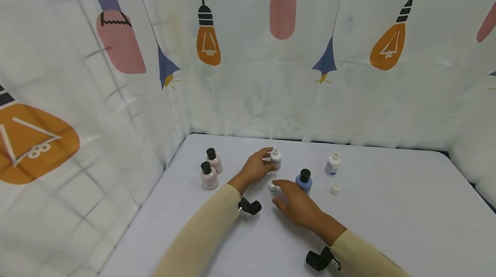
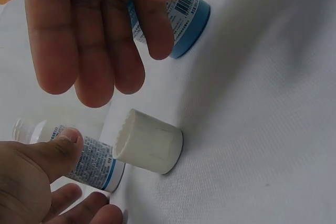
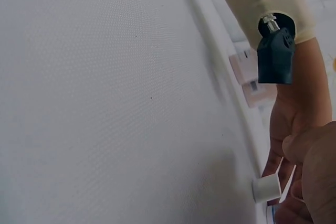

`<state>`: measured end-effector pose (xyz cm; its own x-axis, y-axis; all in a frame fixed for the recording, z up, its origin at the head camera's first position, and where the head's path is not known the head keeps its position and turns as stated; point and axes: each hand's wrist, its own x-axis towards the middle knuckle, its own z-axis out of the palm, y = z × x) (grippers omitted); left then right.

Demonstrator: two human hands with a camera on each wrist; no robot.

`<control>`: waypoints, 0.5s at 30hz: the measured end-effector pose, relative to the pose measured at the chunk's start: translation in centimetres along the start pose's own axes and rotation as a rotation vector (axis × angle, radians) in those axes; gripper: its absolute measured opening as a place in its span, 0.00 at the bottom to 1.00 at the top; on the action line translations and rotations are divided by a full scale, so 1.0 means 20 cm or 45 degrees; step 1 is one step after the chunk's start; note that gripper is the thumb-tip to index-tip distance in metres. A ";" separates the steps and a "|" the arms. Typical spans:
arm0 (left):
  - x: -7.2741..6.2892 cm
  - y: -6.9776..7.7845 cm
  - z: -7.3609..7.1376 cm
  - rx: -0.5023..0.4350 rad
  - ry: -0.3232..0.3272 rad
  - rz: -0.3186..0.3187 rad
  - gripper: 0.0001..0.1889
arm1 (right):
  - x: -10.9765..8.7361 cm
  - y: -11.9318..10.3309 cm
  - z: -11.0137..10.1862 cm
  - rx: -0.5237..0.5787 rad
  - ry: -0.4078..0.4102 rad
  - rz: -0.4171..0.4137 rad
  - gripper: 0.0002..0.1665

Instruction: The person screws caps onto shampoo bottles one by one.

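My left hand (image 1: 253, 167) holds a small white uncapped bottle (image 1: 276, 158) upright on the table, its thumb across the front of the label in the left wrist view. Just in front of that bottle, a white screw cap (image 2: 152, 141) stands on the white cloth. My right hand (image 1: 296, 203) is held over the cloth with its fingers loosely extended and nothing in them. Its index fingertip overlaps the cap in the head view, while the left wrist view shows a gap between them. Right beside this hand stands a blue bottle with a black cap (image 1: 305, 176).
To the right stand a second uncapped white bottle (image 1: 332, 165) and its white cap (image 1: 334, 188). Two pale pink bottles with black caps, one at the back (image 1: 214, 161) and one nearer (image 1: 209, 177), are at the left. Printed curtains (image 1: 240, 109) hang behind and beside the table.
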<state>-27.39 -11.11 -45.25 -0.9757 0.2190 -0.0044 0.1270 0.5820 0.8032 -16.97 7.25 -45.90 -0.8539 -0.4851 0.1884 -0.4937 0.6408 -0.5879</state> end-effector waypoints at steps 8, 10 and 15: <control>0.02 0.00 0.00 0.001 0.017 0.031 0.34 | 0.05 0.02 0.05 -0.021 0.050 0.020 0.34; 0.02 0.00 0.00 0.005 0.020 0.026 0.34 | 0.07 0.02 0.06 -0.026 0.061 0.027 0.34; 0.03 0.00 0.00 0.020 0.027 0.021 0.33 | 0.09 0.01 0.07 -0.002 0.074 0.068 0.34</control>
<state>-27.91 -11.08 -45.23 -0.9771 0.2118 0.0218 0.1457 0.5906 0.7937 -18.36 5.64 -46.77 -0.8871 -0.4149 0.2022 -0.4475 0.6659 -0.5969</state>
